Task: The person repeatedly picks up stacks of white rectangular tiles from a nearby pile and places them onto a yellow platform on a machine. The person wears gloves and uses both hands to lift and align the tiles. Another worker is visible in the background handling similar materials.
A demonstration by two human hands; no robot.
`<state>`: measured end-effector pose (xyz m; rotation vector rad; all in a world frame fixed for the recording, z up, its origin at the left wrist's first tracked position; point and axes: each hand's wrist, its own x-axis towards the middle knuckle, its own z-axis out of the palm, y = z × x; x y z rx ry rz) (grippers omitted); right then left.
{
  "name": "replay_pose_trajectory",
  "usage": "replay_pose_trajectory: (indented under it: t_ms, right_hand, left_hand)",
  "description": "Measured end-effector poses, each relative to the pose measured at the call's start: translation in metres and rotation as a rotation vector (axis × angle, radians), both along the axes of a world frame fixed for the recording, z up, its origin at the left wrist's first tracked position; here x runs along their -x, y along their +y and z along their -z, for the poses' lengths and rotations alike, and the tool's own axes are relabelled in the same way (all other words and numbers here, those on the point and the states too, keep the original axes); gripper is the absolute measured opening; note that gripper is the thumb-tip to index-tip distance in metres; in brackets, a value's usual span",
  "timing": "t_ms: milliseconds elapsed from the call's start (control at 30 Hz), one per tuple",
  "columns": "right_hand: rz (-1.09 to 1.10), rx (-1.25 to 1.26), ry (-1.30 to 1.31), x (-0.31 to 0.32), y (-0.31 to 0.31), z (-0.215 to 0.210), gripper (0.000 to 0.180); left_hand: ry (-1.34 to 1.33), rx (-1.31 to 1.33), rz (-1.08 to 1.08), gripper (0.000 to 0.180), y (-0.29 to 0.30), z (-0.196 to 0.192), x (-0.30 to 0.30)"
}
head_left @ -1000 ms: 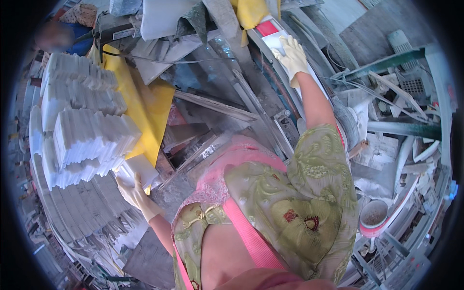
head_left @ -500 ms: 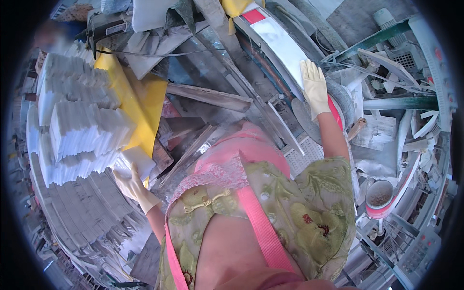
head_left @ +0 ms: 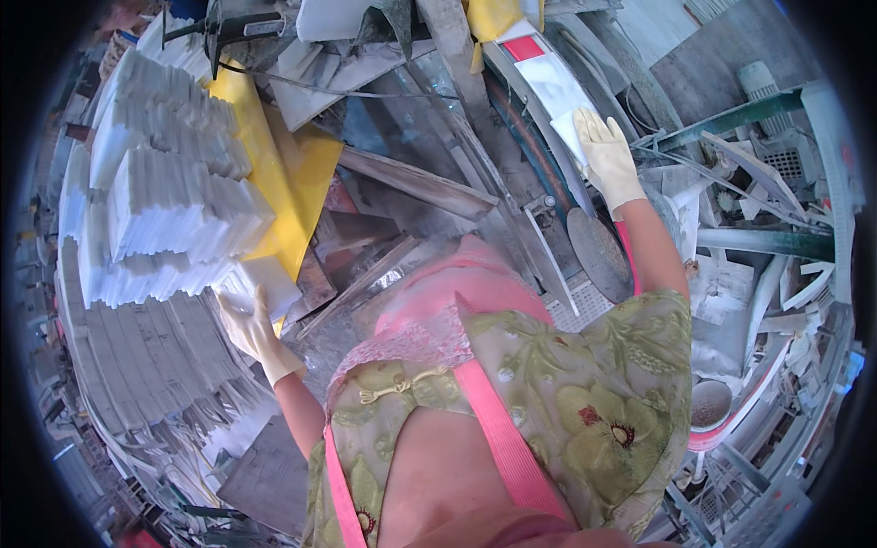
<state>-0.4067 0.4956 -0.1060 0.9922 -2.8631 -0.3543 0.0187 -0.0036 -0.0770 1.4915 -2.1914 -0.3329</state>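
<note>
My right hand (head_left: 607, 160), in a pale rubber glove, lies with its fingers stretched out on a white stone tile (head_left: 566, 132). Another white tile (head_left: 545, 80) lies just ahead of it along a narrow red belt (head_left: 523, 47). On the left, my gloved left hand (head_left: 251, 333) grips the lower edge of a white tile (head_left: 267, 279), its thumb apart from the fingers. That tile is at the near end of tall stacks of white tiles (head_left: 160, 205). Part of the left hand's grasp is hidden behind the tile.
Yellow sheeting (head_left: 297, 196) hangs beside the stacks. A wooden beam (head_left: 416, 183) and broken boards lie in front of me. A dusty round disc (head_left: 598, 251) sits below the belt. Stone offcuts, a green metal bar (head_left: 767, 241) and a bowl (head_left: 710, 403) are at the right.
My view has shifted, so most things sit farther right. A seam between two tiles now shows on the belt ahead of my right hand. My left hand stays at the stack's tile.
</note>
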Motion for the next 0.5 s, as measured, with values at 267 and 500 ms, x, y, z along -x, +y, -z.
replay_pose_trajectory:
  t_ms: [267,500]
  right_hand:
    - [-0.056,0.041,0.069,0.023,-0.016,0.012,0.087]
    - [0.212,0.361,-0.262,0.046,-0.025,-0.03,0.053]
  left_hand:
    - [0.146,-0.014,0.009,0.086,0.005,-0.004,0.002]
    - [-0.126,0.16,-0.002,0.095,0.004,-0.007,0.001]
